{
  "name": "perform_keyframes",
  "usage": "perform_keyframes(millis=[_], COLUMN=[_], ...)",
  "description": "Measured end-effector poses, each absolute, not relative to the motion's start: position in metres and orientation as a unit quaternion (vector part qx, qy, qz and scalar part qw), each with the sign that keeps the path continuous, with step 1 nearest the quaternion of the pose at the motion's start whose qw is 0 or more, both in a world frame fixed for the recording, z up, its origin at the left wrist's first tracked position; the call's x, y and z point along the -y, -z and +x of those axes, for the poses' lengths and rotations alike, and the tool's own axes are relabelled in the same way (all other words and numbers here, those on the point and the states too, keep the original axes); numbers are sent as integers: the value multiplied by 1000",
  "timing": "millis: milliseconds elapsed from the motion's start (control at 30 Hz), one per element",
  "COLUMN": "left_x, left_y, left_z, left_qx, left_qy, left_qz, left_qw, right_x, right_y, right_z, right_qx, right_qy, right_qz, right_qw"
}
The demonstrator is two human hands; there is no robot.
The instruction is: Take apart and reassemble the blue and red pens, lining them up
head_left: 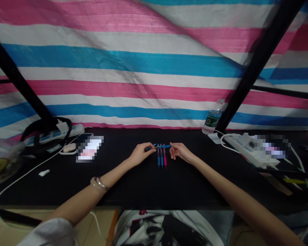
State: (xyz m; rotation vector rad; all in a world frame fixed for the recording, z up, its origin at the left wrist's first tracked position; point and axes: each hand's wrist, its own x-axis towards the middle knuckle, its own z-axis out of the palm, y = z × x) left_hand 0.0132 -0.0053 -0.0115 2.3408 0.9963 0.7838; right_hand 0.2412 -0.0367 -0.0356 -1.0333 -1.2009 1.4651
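Both hands hold one blue pen [159, 147] level, sideways over the black table [133, 188]. At its dark left end, my left hand [141, 153] pinches it between thumb and fingers. My right hand [181, 152] has its thumb and index finger on the blue right end, the other fingers loosely curled. Under the held pen, three pens lie side by side, pointing away from me: a blue pen [158, 162], another blue pen [162, 162] and a pink pen [165, 161]. Their upper parts are partly crossed by the held pen.
A water bottle [212, 120] stands at the back right, near a white power strip [254, 150] with cables. To the left are a blurred-out phone [90, 149], a white case [68, 148], a small white item [44, 173], a black headband [66, 131] and a plastic bag [5, 160].
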Motion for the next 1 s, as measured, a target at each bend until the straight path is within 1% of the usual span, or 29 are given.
perform_keyframes(millis=[400,600,767,1000], left_x=[9,9,8,11], left_y=[11,11,12,9], left_z=[13,14,14,13], left_qx=[-338,-341,-348,-337], left_qy=[-344,-356,-361,-347], left_qz=[851,841,837,848], left_qw=[205,221,222,216], right_x=[42,37,39,40], right_y=[31,35,33,33], right_z=[239,239,240,242], right_qx=[523,493,504,521], right_qy=[-560,-585,-593,-600], right_qz=[-452,-457,-419,-413], right_qw=[456,454,468,445])
